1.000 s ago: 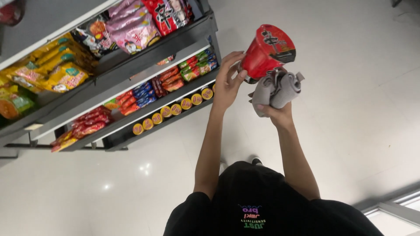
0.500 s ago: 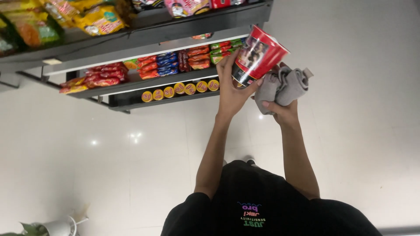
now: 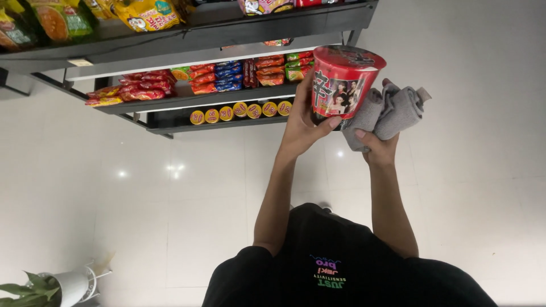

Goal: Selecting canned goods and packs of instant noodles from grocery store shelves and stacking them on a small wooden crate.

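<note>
Snack shelves (image 3: 187,98) behind noodle cup (image 3: 343,82)

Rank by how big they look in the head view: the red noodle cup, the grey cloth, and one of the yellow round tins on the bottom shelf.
1. Red noodle cup, held in the left hand.
2. Grey cloth, in the right hand; nearly as big, partly hidden.
3. Yellow round tin, smallest, though it sits farther from the camera.
</note>
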